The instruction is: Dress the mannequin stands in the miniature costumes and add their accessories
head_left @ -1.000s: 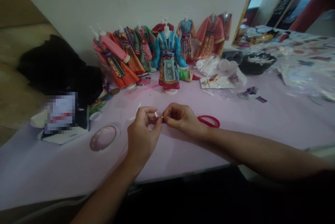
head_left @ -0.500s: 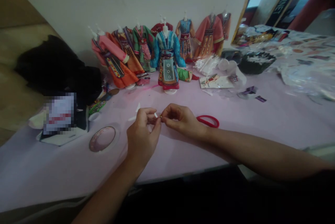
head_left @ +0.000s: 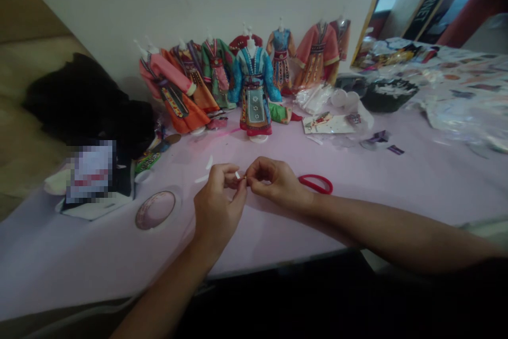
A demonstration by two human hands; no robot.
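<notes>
My left hand (head_left: pixel 217 204) and my right hand (head_left: pixel 275 183) meet fingertip to fingertip over the table. Both are closed in a pinch around something tiny, partly gold-coloured, too small to name. A small white piece (head_left: pixel 237 174) shows between the fingers of my left hand. Just past my right wrist lies a red loop (head_left: pixel 316 184), perhaps a scissor handle, its other end hidden by the hand. White paper-like strips (head_left: pixel 203 176) rest left of my left hand. Beyond both hands stands a headless doll in a blue robe (head_left: pixel 254 90).
Several other dressed headless dolls (head_left: pixel 170 95) line the wall. A roll of tape (head_left: pixel 155 211) lies to the left, near a phone-like item (head_left: pixel 93 180). A dark green bowl (head_left: pixel 389 98) of white bits, a printed card (head_left: pixel 327 123) and plastic wrapping (head_left: pixel 464 117) are at the right.
My left hand has shifted very slightly to the right. My fingertips stay together, and the things on the table have not moved.
</notes>
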